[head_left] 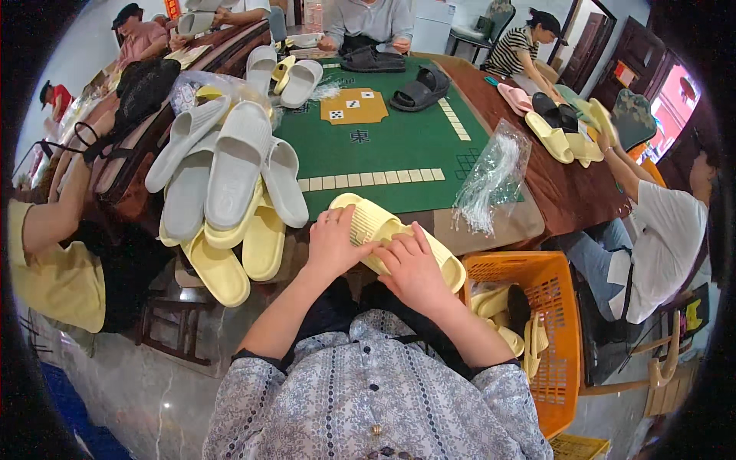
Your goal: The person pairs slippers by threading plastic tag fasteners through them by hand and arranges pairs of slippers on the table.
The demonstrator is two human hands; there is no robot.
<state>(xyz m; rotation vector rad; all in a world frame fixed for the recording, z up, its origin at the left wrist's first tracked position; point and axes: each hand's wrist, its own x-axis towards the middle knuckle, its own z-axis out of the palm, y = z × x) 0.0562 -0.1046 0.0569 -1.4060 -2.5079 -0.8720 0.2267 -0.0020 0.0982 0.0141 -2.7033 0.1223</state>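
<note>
A pale yellow slide slipper (369, 220) is between my hands at the near edge of the table, its ribbed strap to the left and its bare sole to the right. My left hand (334, 244) grips the strap end, fingers bent over its side. My right hand (416, 270) holds the slipper at the strap's opening, fingers curled over the footbed. Both thumbs come close together at the near side. Whether anything small sits under my right fingers is hidden. To the left, grey slippers (236, 172) are heaped on yellow slippers (217, 268).
A plastic bag of white tag strings (497, 180) lies to the right on the green table mat (330, 161). Black slippers (421, 90) rest at the far side. An orange crate (566, 337) with yellow slippers stands by my right arm. Other people (665, 230) sit around the table.
</note>
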